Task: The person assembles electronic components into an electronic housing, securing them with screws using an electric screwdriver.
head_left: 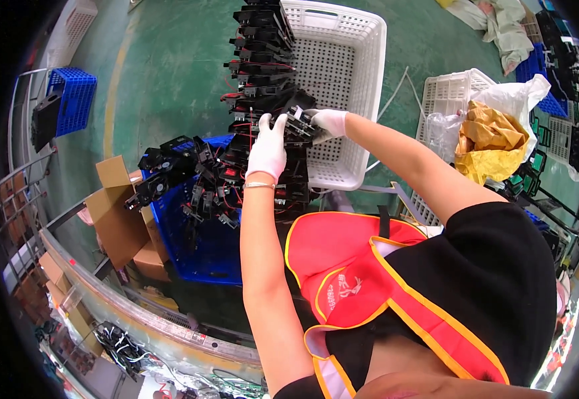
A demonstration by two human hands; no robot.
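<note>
White-gloved L hand (267, 151), partly spread, is at the L side of a black part (297, 124); can't tell if it's gripping or just touching. R hand (330, 123), also gloved, has hold of same part from the R. Part is over the L edge of a white crate (371, 80), right by a long row of black units (263, 70). Blue crate (203, 267) to L, w/ black pcs (193, 166) piled in & over its rim; cardboard box (120, 223) alongside. Off to R: crumpled brown paper (492, 136).
</note>
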